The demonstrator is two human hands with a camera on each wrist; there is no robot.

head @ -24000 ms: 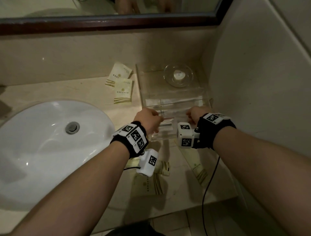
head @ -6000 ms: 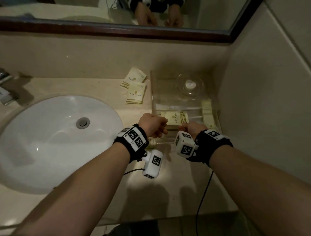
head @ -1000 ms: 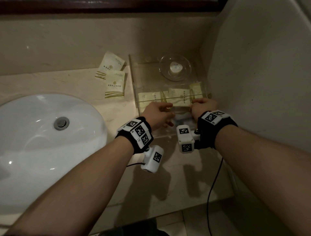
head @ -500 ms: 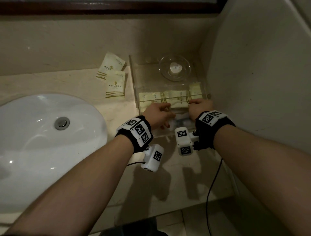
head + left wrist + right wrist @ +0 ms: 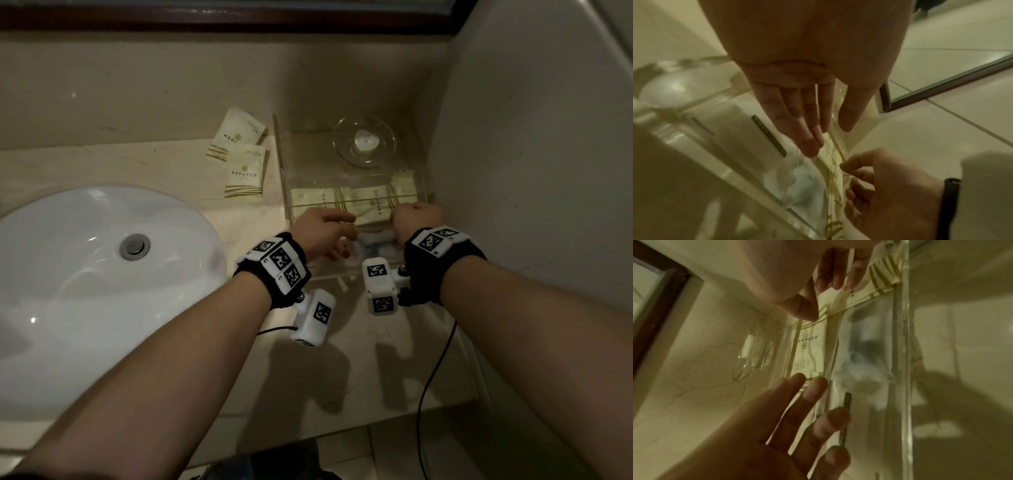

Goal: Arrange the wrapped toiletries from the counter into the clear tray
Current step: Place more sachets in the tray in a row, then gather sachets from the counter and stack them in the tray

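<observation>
A clear tray (image 5: 284, 178) stands in the counter's back right corner. Cream gold-striped packets (image 5: 370, 204) lie in a row across its middle. My left hand (image 5: 325, 228) reaches into the tray with straight fingers (image 5: 812, 146), and the tips touch the packets. My right hand (image 5: 416, 216) is at the row's right end. Its thumb and fingers pinch the striped end of a cream packet (image 5: 875, 275). A clear-wrapped white and blue item (image 5: 865, 344) lies in the tray's front part, below both hands. Two more cream packets (image 5: 245, 174) lie on the counter, left of the tray.
A glass dish (image 5: 363, 141) with a white soap sits at the tray's back. The white sink (image 5: 85, 291) fills the left side. A wall stands close on the right and a dark mirror frame (image 5: 239, 17) runs along the back. A black cable (image 5: 435, 370) hangs from my right wrist.
Almost nothing in the last second: both hands stay at the row of cream packets in the tray, with only small shifts of the fingers.
</observation>
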